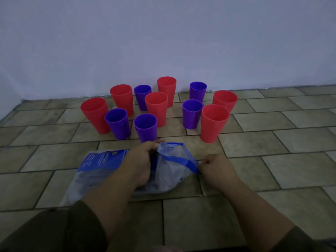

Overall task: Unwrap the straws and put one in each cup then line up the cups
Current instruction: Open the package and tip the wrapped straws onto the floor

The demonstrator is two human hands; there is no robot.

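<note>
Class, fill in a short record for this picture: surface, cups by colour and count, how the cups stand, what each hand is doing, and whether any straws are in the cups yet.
surface: tiled floor beside a pale wall
red cups: six, upright, e.g.
purple cups: five, upright, e.g.
arrangement: loose cluster, not lined up
plastic bag: clear with blue print, lying in front of the cups
left hand: gripping the bag's opening
right hand: pinching the bag's blue edge
straws in cups: none visible

Red cups (pixel 156 108), purple cups (pixel 145 126); clear bag (pixel 101 171), blue print; beige tile floor (pixel 272 142).
</note>
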